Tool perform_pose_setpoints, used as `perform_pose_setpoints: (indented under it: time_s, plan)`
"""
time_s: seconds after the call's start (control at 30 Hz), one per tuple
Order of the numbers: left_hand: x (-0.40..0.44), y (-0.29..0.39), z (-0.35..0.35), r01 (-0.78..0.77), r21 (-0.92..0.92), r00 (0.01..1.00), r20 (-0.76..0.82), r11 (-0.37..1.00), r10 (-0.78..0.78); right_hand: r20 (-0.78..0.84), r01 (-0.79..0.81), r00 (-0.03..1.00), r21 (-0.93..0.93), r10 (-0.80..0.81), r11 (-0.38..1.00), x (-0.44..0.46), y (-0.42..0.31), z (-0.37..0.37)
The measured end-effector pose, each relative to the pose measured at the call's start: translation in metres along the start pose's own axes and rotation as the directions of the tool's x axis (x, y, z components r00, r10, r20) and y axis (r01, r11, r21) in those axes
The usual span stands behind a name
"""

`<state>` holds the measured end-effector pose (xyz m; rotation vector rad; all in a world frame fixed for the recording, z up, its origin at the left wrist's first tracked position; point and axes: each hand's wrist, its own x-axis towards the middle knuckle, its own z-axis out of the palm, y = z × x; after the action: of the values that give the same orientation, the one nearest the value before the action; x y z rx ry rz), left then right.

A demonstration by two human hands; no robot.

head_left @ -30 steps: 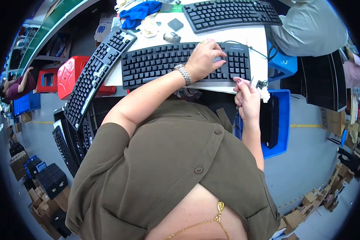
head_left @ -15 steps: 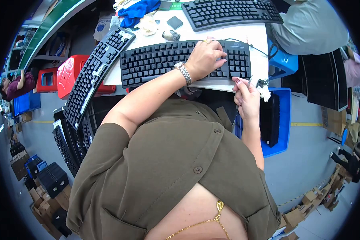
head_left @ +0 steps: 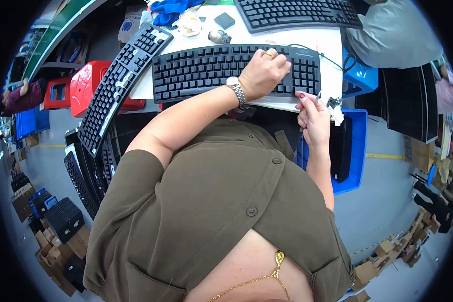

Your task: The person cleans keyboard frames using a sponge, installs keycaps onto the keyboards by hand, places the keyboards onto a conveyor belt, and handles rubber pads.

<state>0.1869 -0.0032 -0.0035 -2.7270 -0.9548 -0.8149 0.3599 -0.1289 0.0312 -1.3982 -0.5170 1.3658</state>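
A black keyboard (head_left: 201, 73) lies across the white table in front of me. Over its right half is my left hand (head_left: 266, 73), with a watch on the wrist and the fingers curled down at the keys; whatever they pinch is hidden. My right hand (head_left: 315, 120) is closed on a thin pointed tool (head_left: 318, 95), held at the keyboard's lower right corner. Just right of that hand, small dark parts (head_left: 333, 102) sit on the table edge by a crumpled white piece.
A second keyboard (head_left: 123, 83) slants at the left, and a third (head_left: 297, 14) lies beyond. Behind are a blue cloth (head_left: 170, 11) and a dark square (head_left: 224, 20). A blue bin (head_left: 358, 151) stands below right. Another person's grey sleeve (head_left: 397, 35) is at upper right.
My left hand has curled its fingers in, and its thumb no longer sticks out to the right. The view has shifted slightly. My right hand still holds the tool at the keyboard's corner.
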Motion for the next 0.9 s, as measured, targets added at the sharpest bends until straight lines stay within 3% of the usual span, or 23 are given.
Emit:
perform_pose_setpoints:
  time_s: [0.1,0.3,0.47,0.6,0.9]
  plan:
    - [-0.004,-0.006,0.01,0.035,-0.166,0.997,-0.065,0.985,-0.047,0.01,0.01,1.0,-0.008,-0.01,1.0,0.002,-0.001,0.001]
    - [-0.002,-0.006,0.007,0.012,-0.158,0.998,-0.064,0.987,-0.022,0.004,-0.004,1.0,-0.01,0.004,1.0,0.005,0.002,-0.001]
    - [0.001,-0.002,0.001,-0.049,0.012,0.997,0.065,0.999,0.048,0.02,-0.005,1.0,-0.007,0.005,1.0,0.009,0.005,-0.001]
    - [0.004,0.0,-0.001,-0.043,0.088,0.997,0.069,0.995,0.037,0.034,0.001,0.999,-0.012,-0.001,1.0,0.01,0.004,-0.001]
    - [0.006,-0.007,0.001,-0.205,0.073,0.976,0.094,0.976,0.198,0.023,0.008,1.0,-0.045,-0.007,0.999,0.014,0.002,0.004]
